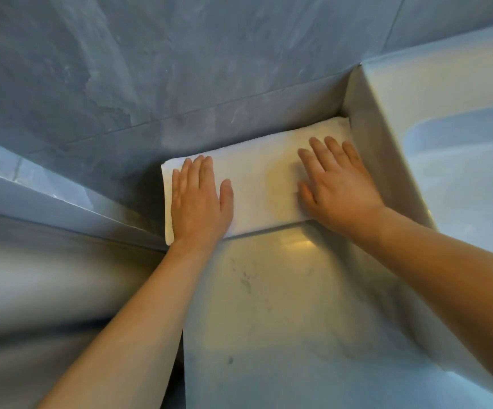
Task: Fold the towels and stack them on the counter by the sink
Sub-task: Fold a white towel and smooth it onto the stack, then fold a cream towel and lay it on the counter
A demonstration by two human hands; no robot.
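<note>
Both hands, L (198, 199) & R (337, 184), flat, apart on folded towel (263, 181), counter (283, 305) corner.

Folded white towel (264, 178): one piece, rectangular, terry texture, lying flat on the pale marbled counter (268, 305). Long axis runs left–right, slightly skewed, right end farther. Far long edge sits against the grey wall; right end touches the raised side of the sink (460, 160) surround. Near long edge is a rounded fold, straight and even. Surface smooth, no visible creases. Left end overhangs the counter's left edge slightly.
</note>
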